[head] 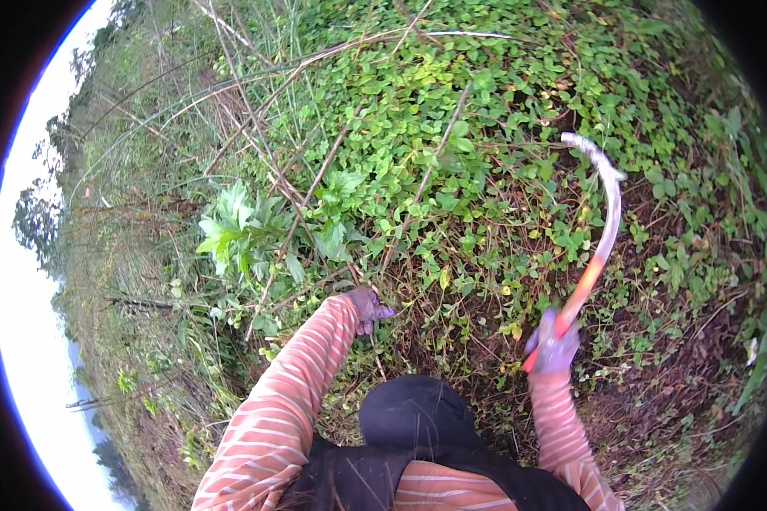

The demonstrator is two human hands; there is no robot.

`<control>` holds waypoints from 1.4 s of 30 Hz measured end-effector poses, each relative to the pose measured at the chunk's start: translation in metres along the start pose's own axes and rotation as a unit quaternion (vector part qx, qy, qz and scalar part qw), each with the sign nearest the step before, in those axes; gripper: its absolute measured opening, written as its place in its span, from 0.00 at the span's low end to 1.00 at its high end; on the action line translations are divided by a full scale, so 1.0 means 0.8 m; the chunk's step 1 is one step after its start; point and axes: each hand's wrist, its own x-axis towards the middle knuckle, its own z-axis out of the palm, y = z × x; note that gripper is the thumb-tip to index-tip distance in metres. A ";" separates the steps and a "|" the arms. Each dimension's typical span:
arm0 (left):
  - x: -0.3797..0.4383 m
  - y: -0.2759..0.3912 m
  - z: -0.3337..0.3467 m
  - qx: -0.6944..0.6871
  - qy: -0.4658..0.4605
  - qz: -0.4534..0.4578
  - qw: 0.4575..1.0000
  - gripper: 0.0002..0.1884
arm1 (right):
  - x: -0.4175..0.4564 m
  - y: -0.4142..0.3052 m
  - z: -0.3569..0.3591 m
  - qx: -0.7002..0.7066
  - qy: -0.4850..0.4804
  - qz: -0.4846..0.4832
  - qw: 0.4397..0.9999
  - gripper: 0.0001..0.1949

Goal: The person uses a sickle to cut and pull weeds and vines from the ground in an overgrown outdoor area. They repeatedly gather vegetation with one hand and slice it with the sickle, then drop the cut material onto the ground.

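My right hand (555, 343), in a purplish glove, is closed on the orange-red handle of a long hooked tool (608, 220), which looks like a sickle. Its pale curved part rises over the plants and bends left at the top; it is slightly blurred. My left hand (369, 310), gloved as well, is at the lower edge of the low green creeper (415, 140), beside thin woody stems (323, 166). Its fingers are bent, and whether they grip a stem I cannot tell. A leafy light-green plant (225, 233) stands up and left of it.
Long dry stems (249, 121) cross and arch over the growth at the upper left. Tall grass (121, 255) covers the left side. Brown soil with dead plant litter (645, 409) lies at the lower right.
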 end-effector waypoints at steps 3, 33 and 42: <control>0.017 -0.003 0.006 0.041 0.034 -0.024 0.998 0.23 | 0.054 -0.045 0.028 0.042 0.057 -0.009 0.997 0.10; -0.079 0.430 0.016 0.622 0.321 0.245 0.671 0.33 | 0.025 -0.015 -0.063 0.004 0.077 0.027 0.997 0.12; -0.195 0.347 0.016 0.633 0.266 0.301 0.662 0.16 | -0.123 0.168 -0.138 -0.328 0.053 0.042 0.942 0.21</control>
